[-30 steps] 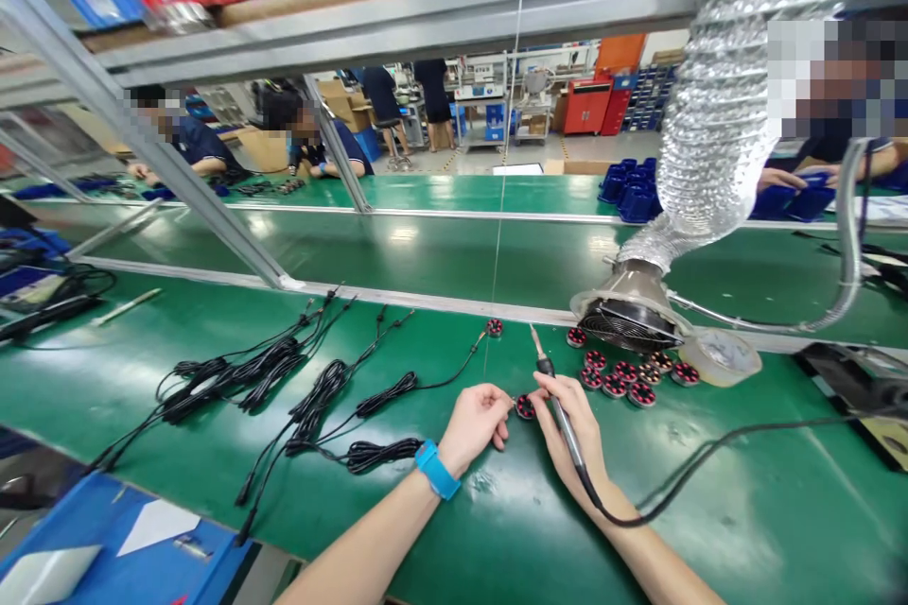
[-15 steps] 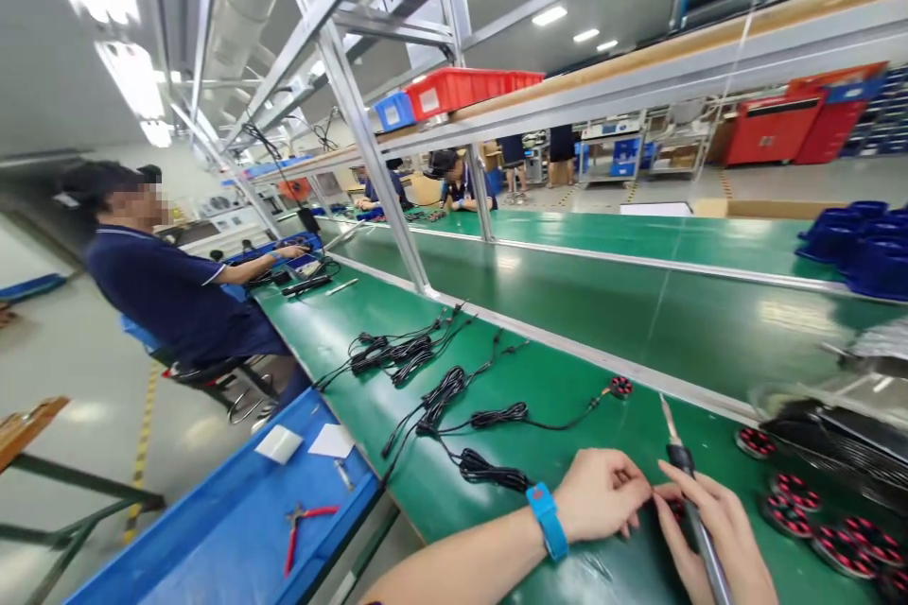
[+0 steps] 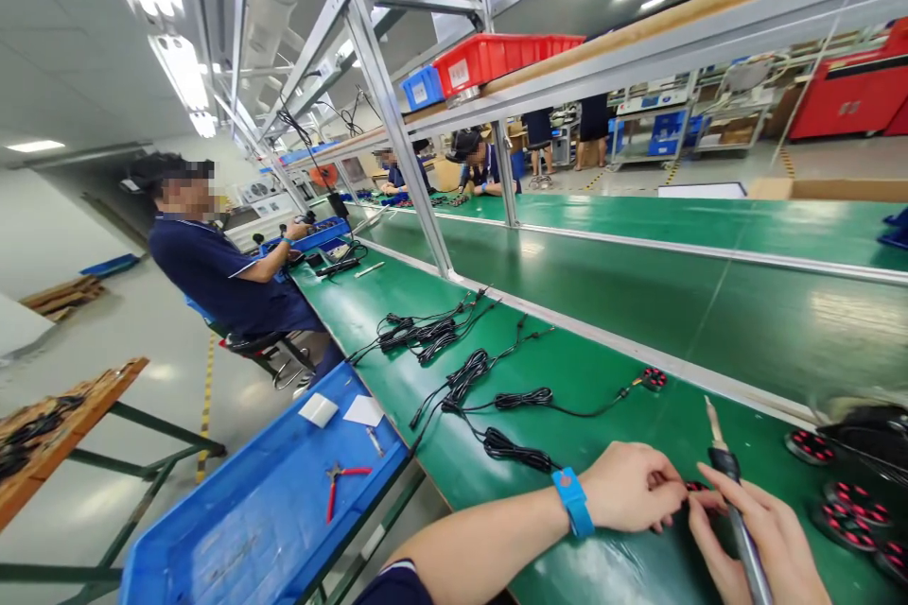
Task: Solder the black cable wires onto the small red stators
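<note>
My right hand point(image 3: 770, 529) is wrapped round a soldering iron point(image 3: 742, 525), its tip pointing up and away from me. My left hand point(image 3: 635, 489), a blue band point(image 3: 573, 501) on its wrist, is closed in a pinch close to the right fingertips. A small dark part with red on it point(image 3: 696, 486) shows between the two hands, mostly covered by fingers. What the left fingers grip cannot be made out. Beyond the hands, a black cable point(image 3: 525, 399) ends at a round red-and-black coil point(image 3: 654, 379). Another coiled black cable point(image 3: 516, 449) runs to the left wrist.
More black cables point(image 3: 464, 378) lie along the green bench point(image 3: 567, 359). Several round coils point(image 3: 855, 510) sit at right. A blue tray point(image 3: 234, 529) at lower left holds red-handled cutters point(image 3: 333, 487). A metal post point(image 3: 404, 132) rises at the bench divider. A co-worker point(image 3: 213, 255) sits at left.
My view has turned rightward-to-left slightly, so the scene sits farther right in the picture. Both hands keep nearly the same pose, iron still held. The co-worker's hand at left is raised higher.
</note>
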The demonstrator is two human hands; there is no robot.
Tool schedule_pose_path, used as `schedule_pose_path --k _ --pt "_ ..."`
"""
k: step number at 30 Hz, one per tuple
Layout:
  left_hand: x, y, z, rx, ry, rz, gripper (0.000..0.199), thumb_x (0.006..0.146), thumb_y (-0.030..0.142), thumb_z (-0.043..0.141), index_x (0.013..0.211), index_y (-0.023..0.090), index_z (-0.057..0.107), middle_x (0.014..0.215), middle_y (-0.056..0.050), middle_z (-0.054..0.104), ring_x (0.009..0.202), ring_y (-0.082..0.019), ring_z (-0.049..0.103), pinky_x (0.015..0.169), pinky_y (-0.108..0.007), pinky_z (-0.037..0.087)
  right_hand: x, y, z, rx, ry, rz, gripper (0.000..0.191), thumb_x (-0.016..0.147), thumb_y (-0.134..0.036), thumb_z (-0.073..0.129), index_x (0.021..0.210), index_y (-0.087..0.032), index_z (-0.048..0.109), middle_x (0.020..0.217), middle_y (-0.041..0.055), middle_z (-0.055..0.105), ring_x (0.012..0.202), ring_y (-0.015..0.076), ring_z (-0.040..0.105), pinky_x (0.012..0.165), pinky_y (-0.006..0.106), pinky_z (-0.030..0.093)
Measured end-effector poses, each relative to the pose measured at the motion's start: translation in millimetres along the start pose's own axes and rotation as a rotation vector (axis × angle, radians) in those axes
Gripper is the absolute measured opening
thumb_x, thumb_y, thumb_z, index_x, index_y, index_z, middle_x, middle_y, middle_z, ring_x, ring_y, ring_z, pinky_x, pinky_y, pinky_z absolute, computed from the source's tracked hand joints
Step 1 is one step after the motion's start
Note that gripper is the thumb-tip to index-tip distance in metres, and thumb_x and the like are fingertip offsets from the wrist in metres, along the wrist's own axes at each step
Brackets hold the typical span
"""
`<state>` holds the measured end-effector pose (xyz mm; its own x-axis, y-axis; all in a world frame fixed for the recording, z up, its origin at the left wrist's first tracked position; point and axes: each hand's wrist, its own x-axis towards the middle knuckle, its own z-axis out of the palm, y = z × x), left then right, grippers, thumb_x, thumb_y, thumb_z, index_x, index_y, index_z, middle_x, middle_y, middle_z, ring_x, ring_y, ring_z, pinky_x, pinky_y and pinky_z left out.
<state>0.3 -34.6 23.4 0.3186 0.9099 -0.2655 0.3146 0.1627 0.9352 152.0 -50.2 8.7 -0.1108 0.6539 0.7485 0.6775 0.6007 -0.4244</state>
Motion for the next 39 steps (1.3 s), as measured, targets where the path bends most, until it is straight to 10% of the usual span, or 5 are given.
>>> schedule_pose_path --k 13,31,39 --pt "-1 3 -0.8 0.0 0.035 0.11 0.01 0.08 0.021 0.056 0.081 0.014 0.063 0.065 0.002 0.055 0.053 -0.01 0.057 0.052 -0.02 0.047 -16 8 7 0.078 -0.009 0.071 0.03 0.091 -0.028 0.054 0.12 -0.027 0.058 0.1 0.0048 0.056 0.071 0.0156 0.066 0.07 0.031 0.057" --pt "8 7 6.4 -0.288 0.073 -0.13 0.009 0.066 0.005 0.058 0.069 0.015 0.057 0.045 0.007 0.052 0.039 -0.008 0.049 0.043 -0.019 0.043 -6 -3 0 0.084 0.01 0.144 0.03 0.087 -0.033 0.054 0.114 -0.02 0.059 0.088 0.0061 0.06 0.081 0.0232 0.063 0.08 0.04 0.05" --pt "9 3 1.8 -0.234 0.088 -0.027 0.015 0.074 0.028 0.064 0.072 0.015 0.056 0.049 0.005 0.054 0.041 -0.008 0.049 0.043 -0.019 0.043 -9 -2 -2 0.199 -0.035 0.306 0.03 0.084 -0.018 0.054 0.113 -0.025 0.056 0.094 0.0038 0.059 0.086 0.0196 0.065 0.079 0.036 0.055"
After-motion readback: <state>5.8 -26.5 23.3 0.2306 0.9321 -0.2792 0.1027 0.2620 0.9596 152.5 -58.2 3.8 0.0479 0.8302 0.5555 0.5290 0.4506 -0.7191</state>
